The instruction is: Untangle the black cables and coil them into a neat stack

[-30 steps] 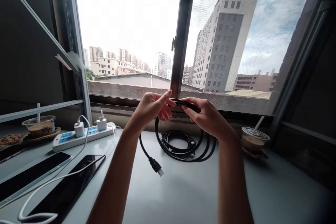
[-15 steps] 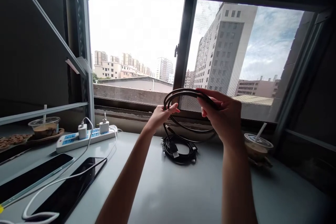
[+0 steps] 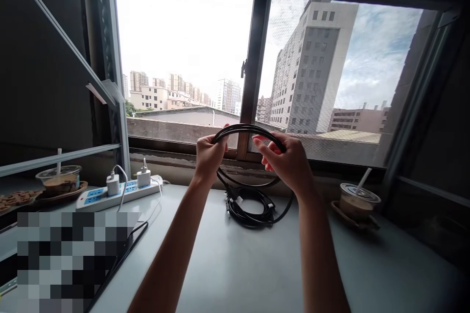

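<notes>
Both hands hold up a coiled black cable (image 3: pixel 242 129) in front of the window. My left hand (image 3: pixel 208 154) is closed round the left side of the loop. My right hand (image 3: pixel 288 161) grips the right side, its fingers curled over the cable. The loop hangs down between the hands to just above the grey table (image 3: pixel 249 264). Under it, a second bundle of black cables (image 3: pixel 251 208) lies on the table near the window sill.
A white power strip (image 3: pixel 117 190) with two chargers lies at the left, with a white lead running forward. A lidded drink with a straw (image 3: pixel 58 181) stands on the far left, another (image 3: pixel 356 198) on the right. A blurred-out patch covers the lower left.
The hands have drawn closer together and dropped a little with the cable loop. My left hand has closed fully round the cable. The view shifted slightly.
</notes>
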### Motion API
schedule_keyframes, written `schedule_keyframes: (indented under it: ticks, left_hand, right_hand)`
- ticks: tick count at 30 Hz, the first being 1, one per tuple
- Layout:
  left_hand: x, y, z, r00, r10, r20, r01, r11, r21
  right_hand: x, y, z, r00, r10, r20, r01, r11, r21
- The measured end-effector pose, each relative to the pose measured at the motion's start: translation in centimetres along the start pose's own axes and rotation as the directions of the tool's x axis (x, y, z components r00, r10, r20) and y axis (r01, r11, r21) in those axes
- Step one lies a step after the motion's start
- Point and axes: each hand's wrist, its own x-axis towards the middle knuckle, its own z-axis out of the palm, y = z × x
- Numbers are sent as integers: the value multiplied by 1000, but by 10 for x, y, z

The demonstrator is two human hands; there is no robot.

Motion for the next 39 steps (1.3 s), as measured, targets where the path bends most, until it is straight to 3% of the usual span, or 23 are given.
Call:
schedule_keyframes:
  ticks: [5,11,14,18,22,23,24,27,28,29,30,32,34,37,39]
  left_hand:
    - [-8,6,12,980,-155,128,182,955,-236]
    - [-11,-6,24,943,-217,254,281,926,-254]
    - [-12,-24,30,901,-275,337,324,941,-100]
    - [-16,-46,37,794,-434,427,380,901,208]
    - [-22,-55,42,716,-511,475,419,860,292]
    - [-23,-55,42,664,-547,510,440,837,324]
    - [-23,-54,42,575,-589,567,463,807,367]
    - [-24,-50,41,190,-646,739,471,721,508]
    - [-25,-48,41,102,-633,767,464,712,526]
    - [-25,-46,40,57,-617,785,465,712,525]
    - [-26,-45,41,58,-600,798,477,719,506]
    - [-28,-42,41,146,-563,814,515,746,423]
    - [-29,-41,42,329,-497,803,539,797,273]
    - [-28,-42,42,627,-352,695,491,871,-2]
    - [-24,-42,40,742,-273,612,438,889,-133]
  right_hand:
    - [-1,-6,-3,997,70,-18,-66,980,189]
    - [-3,-6,-24,972,237,-13,-217,909,355]
    - [-4,-8,-27,952,302,-48,-257,875,409]
    - [-4,-14,-22,937,321,-134,-221,847,483]
    - [-4,-20,-12,923,294,-249,-151,870,469]
    - [-4,-21,-10,921,279,-270,-134,880,455]
    - [-4,-22,-8,922,266,-283,-119,887,446]
    - [-5,-23,-4,926,239,-293,-84,885,458]
    - [-5,-23,-4,929,227,-291,-68,880,470]
    - [-6,-23,-4,933,212,-290,-49,874,483]
    - [-6,-23,-5,938,192,-289,-24,867,497]
    - [-6,-23,-8,943,149,-297,33,848,529]
    - [-5,-21,-12,937,134,-323,83,812,577]
    - [-1,-14,-18,920,207,-332,81,730,678]
    - [2,-5,-21,925,270,-268,15,678,735]
